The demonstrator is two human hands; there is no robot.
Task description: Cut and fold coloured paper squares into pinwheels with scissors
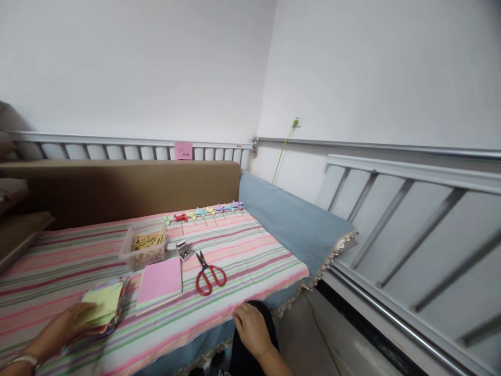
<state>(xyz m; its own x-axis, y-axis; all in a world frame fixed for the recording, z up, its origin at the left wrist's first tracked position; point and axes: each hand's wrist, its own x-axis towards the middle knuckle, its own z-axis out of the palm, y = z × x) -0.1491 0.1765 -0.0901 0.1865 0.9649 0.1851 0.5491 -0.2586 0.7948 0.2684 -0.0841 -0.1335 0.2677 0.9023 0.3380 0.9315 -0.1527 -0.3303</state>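
My left hand (76, 318) is at a loose pile of coloured square papers, its fingers closed on the left edge of the yellow-green paper (102, 303) on top. How many sheets it grips is hidden. My right hand (252, 329) rests on my dark-clothed knee with its fingers curled together and nothing visible in them. Between the hands lie a neat stack of pink paper (160, 280) and red-handled scissors (207, 274), blades pointing away and slightly parted. Beyond the stack stands a clear plastic box (129, 249) of thin wooden sticks (148, 241).
A small open metal-coloured case (183, 250) sits beside the box. Several paper pinwheels (201, 212) on sticks form a row at the back of the striped cloth (250, 245). Behind them rises a brown board (136, 188); blue fabric (289, 214) covers the right side.
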